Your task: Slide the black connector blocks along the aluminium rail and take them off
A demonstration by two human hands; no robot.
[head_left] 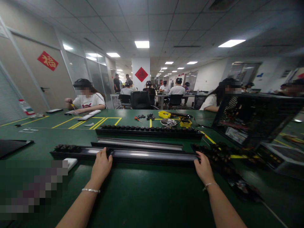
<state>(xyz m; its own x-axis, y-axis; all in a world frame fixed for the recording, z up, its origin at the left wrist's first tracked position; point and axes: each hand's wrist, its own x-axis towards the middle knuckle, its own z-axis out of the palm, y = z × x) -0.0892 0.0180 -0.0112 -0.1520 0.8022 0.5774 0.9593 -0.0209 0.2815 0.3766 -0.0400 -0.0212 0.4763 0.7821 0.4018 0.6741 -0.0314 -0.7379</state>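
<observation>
A long black channel with a shiny rounded grey face lies crosswise on the green table. My left hand is closed over it left of its middle, beside a small black block. At the right end my right hand grips the same channel, fingers curled over the edge. Black knob-like parts sit in a row on its left end. Just behind lies a shorter channel with a bare metal strip. Farther back is a black strip topped by a row of round black parts.
Black parts in a loose cluster lie at the right, near an open computer case and a metal box. A steel bowl, yellow bin and screwdriver stand behind the strips. A person works at the far left.
</observation>
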